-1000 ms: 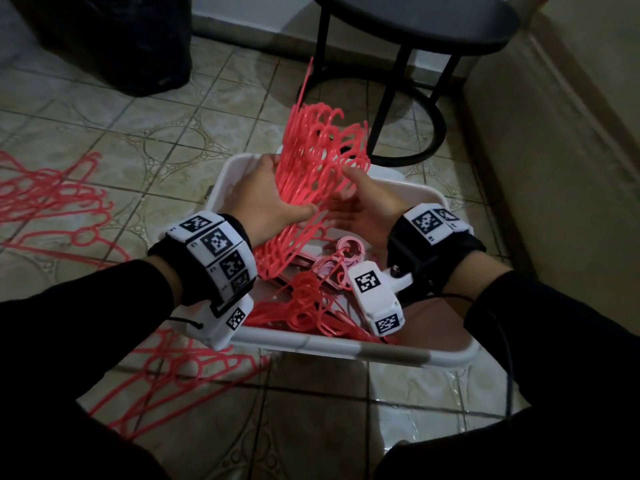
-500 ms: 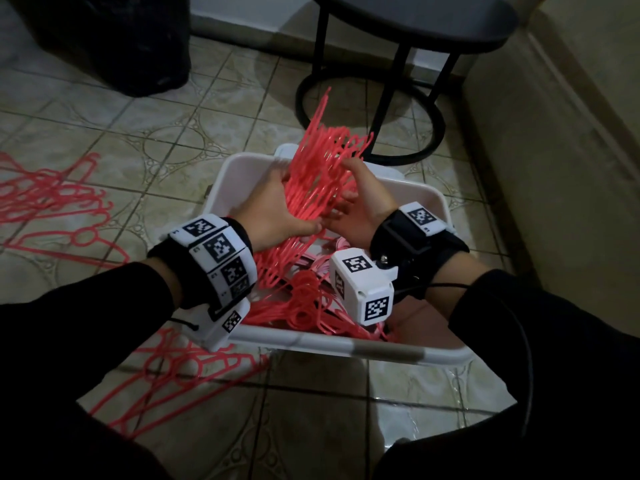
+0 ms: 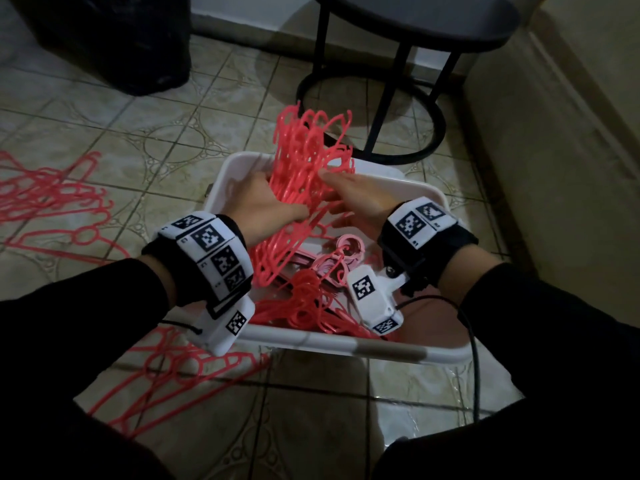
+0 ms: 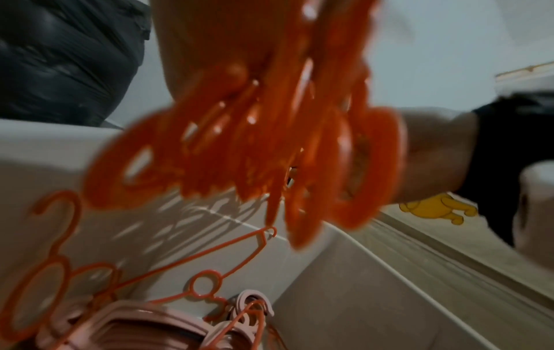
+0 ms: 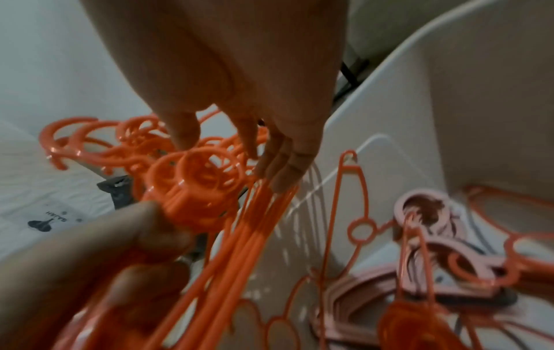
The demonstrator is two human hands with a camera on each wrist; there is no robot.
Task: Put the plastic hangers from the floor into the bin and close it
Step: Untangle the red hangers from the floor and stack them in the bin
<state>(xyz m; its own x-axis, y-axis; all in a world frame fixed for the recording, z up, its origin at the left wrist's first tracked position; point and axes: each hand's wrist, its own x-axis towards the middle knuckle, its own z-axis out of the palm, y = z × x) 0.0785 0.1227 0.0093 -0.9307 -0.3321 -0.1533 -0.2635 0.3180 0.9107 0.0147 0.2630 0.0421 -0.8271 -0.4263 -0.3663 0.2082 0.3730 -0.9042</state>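
A bundle of red plastic hangers [image 3: 304,161] stands tilted in the white bin [image 3: 311,342], hooks up. My left hand [image 3: 266,202] grips the bundle from the left, thumb across it. On the right side my right hand [image 3: 356,199] presses against it with straight fingers [image 5: 270,151]. The wrist views show the bundle [image 4: 255,142] [image 5: 203,180] close and blurred. More red hangers [image 3: 304,306] and pale pink hangers [image 3: 343,252] lie in the bin. Loose red hangers lie on the tiles at the left [image 3: 52,202] and by the bin's front left corner [image 3: 173,368].
A black round side table [image 3: 415,22] with a ring base [image 3: 377,150] stands just behind the bin. A black bag [image 3: 114,46] sits at the back left. A beige wall [image 3: 554,133] runs along the right. A black cable [image 3: 474,341] hangs from my right wrist.
Both hands have brought the bundle of red hangers lower into the bin. The right hand's fingers have stretched out along the bundle's side.
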